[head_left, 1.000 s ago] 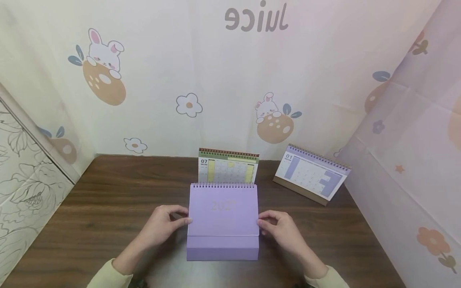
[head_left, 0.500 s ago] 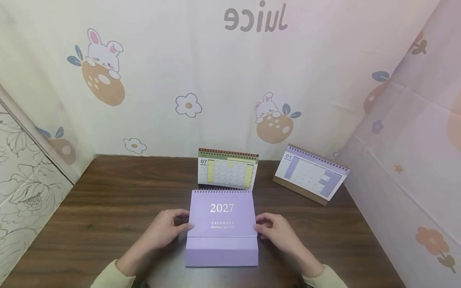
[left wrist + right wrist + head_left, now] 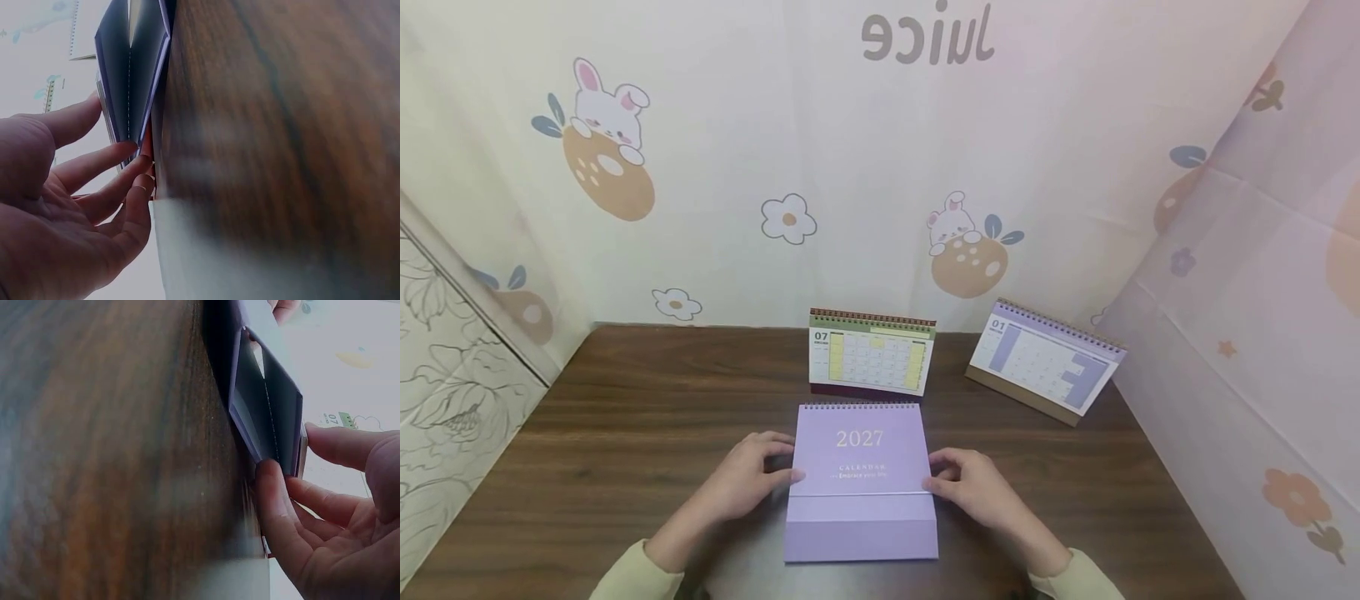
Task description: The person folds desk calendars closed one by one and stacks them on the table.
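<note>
A purple desk calendar [image 3: 859, 458] marked 2027 lies tilted far back on the table, spiral binding at the far edge. My left hand [image 3: 748, 475] pinches its left side, thumb on the cover. On the right side my right hand [image 3: 973, 487] grips it the same way. In the left wrist view, the fingers [image 3: 94, 169] reach the narrow end of the calendar's hollow folded stand [image 3: 112, 69]. The right wrist view shows the same hollow of the purple calendar [image 3: 275, 406] from the other end, with fingers [image 3: 272, 494] under its tip.
Just behind stands a green-topped desk calendar [image 3: 872, 354] showing 07. A second purple-topped calendar [image 3: 1047, 357] showing 01 stands at the back right, turned at an angle. A printed curtain [image 3: 865, 167] closes off the back of the brown wooden table [image 3: 647, 400].
The purple calendar has tipped flatter and come slightly toward me, its spiral edge sinking. Both hands have followed it. More of the green-topped calendar's lower part shows.
</note>
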### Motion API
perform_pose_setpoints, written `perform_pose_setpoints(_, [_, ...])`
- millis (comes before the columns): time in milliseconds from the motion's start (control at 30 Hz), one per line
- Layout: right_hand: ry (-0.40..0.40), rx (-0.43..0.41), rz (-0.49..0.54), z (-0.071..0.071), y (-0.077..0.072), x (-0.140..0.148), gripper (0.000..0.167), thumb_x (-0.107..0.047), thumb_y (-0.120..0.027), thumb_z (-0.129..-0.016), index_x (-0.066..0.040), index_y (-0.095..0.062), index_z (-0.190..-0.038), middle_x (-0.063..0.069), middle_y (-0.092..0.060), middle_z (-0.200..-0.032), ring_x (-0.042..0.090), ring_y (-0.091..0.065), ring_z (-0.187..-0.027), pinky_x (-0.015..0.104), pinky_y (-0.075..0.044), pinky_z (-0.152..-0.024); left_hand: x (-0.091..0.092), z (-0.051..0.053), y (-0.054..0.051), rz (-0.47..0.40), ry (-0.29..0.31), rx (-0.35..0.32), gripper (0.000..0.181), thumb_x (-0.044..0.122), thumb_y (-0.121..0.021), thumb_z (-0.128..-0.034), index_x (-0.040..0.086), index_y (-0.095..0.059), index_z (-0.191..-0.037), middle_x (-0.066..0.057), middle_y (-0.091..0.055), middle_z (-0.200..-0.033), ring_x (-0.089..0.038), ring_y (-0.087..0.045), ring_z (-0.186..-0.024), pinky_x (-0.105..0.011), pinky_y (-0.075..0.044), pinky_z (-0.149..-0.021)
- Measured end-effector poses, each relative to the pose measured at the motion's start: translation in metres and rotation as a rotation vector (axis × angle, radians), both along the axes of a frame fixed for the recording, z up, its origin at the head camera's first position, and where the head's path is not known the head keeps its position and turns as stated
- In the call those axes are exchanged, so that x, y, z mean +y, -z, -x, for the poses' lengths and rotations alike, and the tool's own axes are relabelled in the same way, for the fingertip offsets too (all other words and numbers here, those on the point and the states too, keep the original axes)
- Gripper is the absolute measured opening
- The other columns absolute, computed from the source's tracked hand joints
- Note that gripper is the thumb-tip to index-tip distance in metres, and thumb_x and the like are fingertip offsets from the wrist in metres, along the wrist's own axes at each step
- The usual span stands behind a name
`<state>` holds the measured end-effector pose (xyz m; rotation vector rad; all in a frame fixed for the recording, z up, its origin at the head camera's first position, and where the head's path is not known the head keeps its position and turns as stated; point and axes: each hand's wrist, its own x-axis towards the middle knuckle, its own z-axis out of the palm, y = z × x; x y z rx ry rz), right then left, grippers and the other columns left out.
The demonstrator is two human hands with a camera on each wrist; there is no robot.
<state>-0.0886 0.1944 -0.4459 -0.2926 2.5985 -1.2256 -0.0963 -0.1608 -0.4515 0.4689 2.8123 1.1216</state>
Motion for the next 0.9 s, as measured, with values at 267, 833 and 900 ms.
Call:
perform_pose_setpoints(267, [-0.012, 0.082, -0.085, -0.001, -0.002, -0.001, 0.033, -0.026, -0.079, -0.086, -0.004, -0.071, -0.11, -0.004, -0.068, -0.085, 0.011, -0.061, -0.076, 0.028, -0.049, -0.067, 0.001, 0.002, 0.001, 0.001, 0.008, -0.012, 0.034, 0.032, -0.079, -0.086, 0.006, -0.075, -0.107, 0.0, -0.066, -0.118, -0.031, -0.055, -0.119, -0.053, -0.04, -0.102])
perform_pose_setpoints(833, [0.005, 0.122, -0.141, -0.003, -0.009, -0.001, 0.032, -0.026, -0.079, -0.086, -0.008, -0.072, -0.111, -0.004, -0.068, -0.09, 0.008, -0.061, -0.076, 0.031, -0.05, -0.069, 0.004, 0.001, -0.005, 0.161, -0.02, 0.052, 0.034, 0.033, -0.079, -0.0854, 0.009, -0.074, -0.108, 0.001, -0.067, -0.109, -0.026, -0.06, -0.11, -0.049, -0.047, -0.096])
perform_pose_setpoints(900, [0.016, 0.16, -0.162, -0.004, -0.011, -0.002, 0.031, -0.025, -0.079, -0.086, -0.009, -0.072, -0.112, -0.004, -0.067, -0.093, 0.008, -0.061, -0.079, 0.032, -0.05, -0.072, 0.005, -0.001, -0.007, 0.2, -0.024, 0.073, 0.033, 0.034, -0.079, -0.0859, 0.01, -0.073, -0.108, 0.0, -0.067, -0.109, -0.025, -0.061, -0.109, -0.048, -0.048, -0.094])
